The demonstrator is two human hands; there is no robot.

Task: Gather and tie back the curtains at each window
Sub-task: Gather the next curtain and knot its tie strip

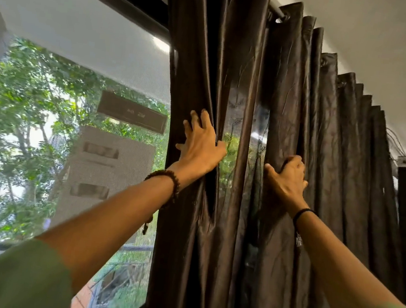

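Glass of the window (49, 116) fills the left, with green foliage behind it. Left hand (201, 146), fingers spread wide, presses flat on the left fold of the dark brown curtain (324, 147); a beaded bracelet (168, 185) circles that wrist. Between the hands a sheer gap shows daylight. Right hand (288, 180) curls partly closed, fingers pinching a fold. Pleats hang by eyelets from a rod (278, 13) and run rightward under a white ceiling (387, 35). Green sleeves (13, 279) frame both lower corners.
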